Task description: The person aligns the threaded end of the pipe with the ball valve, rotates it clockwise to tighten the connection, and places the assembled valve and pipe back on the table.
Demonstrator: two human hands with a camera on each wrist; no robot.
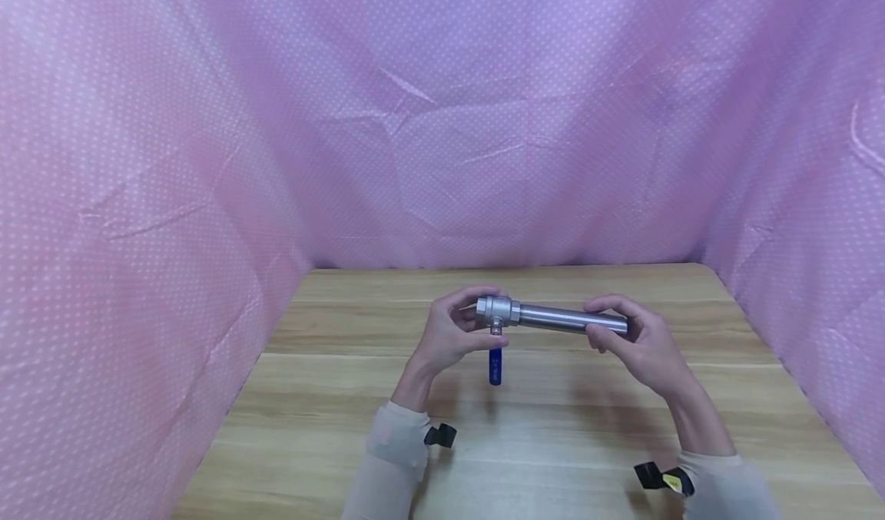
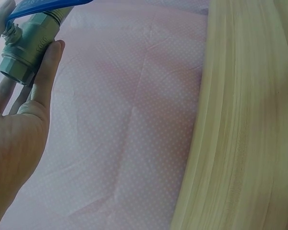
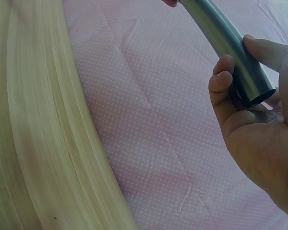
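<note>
Head view: a metal ball valve point(image 1: 499, 312) joined to a smooth steel pipe point(image 1: 570, 319) is held level above the wooden counter point(image 1: 346, 397), at about 6 o'clock from the centre of the frame. The left hand point(image 1: 452, 334) curls its fingers and thumb round the valve body; the right hand point(image 1: 632, 339) pinches the pipe's free end at 3 o'clock. The valve's blue handle point(image 1: 495, 366) hangs toward 6 o'clock, clear of the counter. The valve body is cast, matt and faceted, with a hexagonal end; the pipe is cylindrical, hollow and polished; the handle appears to be a flat, coated strip. Probable risks: the slick pipe may slip through the light fingertip grip, or the joint may cross-thread if the two parts are turned out of line. Dotted pink cloth point(image 1: 442, 120), creased, walls the counter on three sides.
</note>
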